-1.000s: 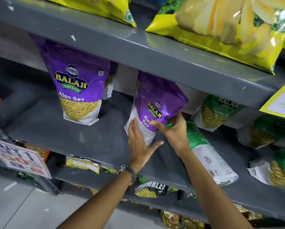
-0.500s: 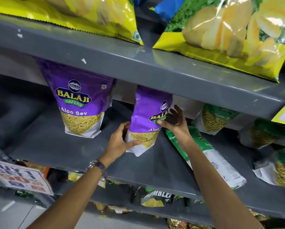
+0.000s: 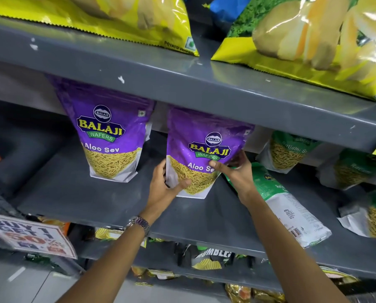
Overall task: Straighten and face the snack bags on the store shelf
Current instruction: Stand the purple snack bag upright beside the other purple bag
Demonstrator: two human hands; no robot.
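Two purple Aloo Sev bags stand upright on the grey middle shelf [image 3: 77,193], labels facing me. The left purple bag [image 3: 108,136] stands alone. The right purple bag [image 3: 202,149] is held on both lower sides: my left hand [image 3: 163,186] grips its bottom left corner with the thumb across the front, and my right hand [image 3: 237,171] grips its right edge. A green and white bag [image 3: 287,206] lies flat on its face just right of my right wrist. More green bags [image 3: 289,152] stand or lean further right.
The grey upper shelf [image 3: 182,84] overhangs the purple bags and carries large yellow chip bags [image 3: 313,38]. A promo sign [image 3: 29,235] hangs at the lower left. The lower shelf holds dark and yellow bags [image 3: 213,256]. Bare shelf surface lies between and left of the purple bags.
The right purple bag went from twisted and tilted to upright with its front label facing me. Both hands stayed on it, the left moving round to its lower left corner.
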